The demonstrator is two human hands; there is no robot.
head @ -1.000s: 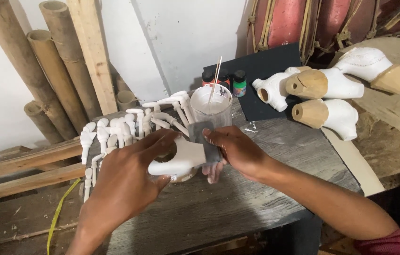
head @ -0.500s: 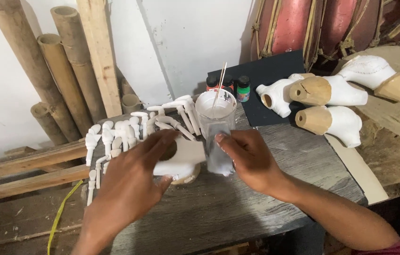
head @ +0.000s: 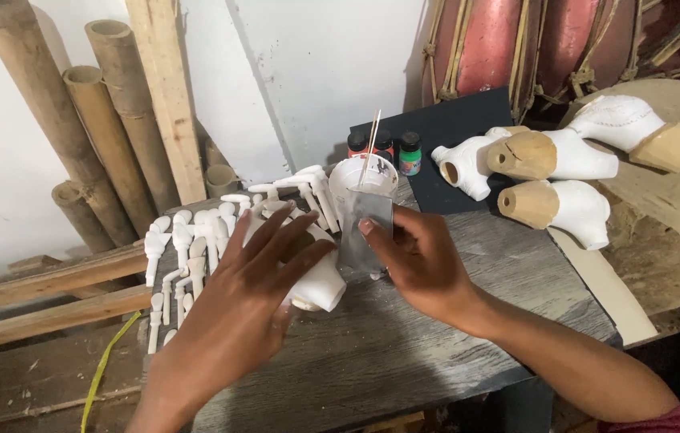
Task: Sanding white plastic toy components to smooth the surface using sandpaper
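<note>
My left hand [head: 247, 297] lies over a white painted wooden piece [head: 320, 285] on the grey wooden tabletop [head: 388, 361], fingers spread across it and pressing it down. My right hand [head: 420, 261] pinches a grey sheet of sandpaper [head: 364, 228] upright next to that piece. Just behind the sheet stands a white plastic cup [head: 360, 176] with a thin stick [head: 372, 144] in it.
Several small white carved parts [head: 195, 236] lie in rows at left. Three small paint bottles [head: 388, 148] stand on a black board. Larger white-and-bare wooden figures [head: 552, 176] rest at right. Bamboo poles [head: 83, 120] and planks lean on the wall at left.
The view has shifted slightly. My right hand has lifted the sandpaper a little higher and more upright beside the white piece; my left hand stays on the piece.
</note>
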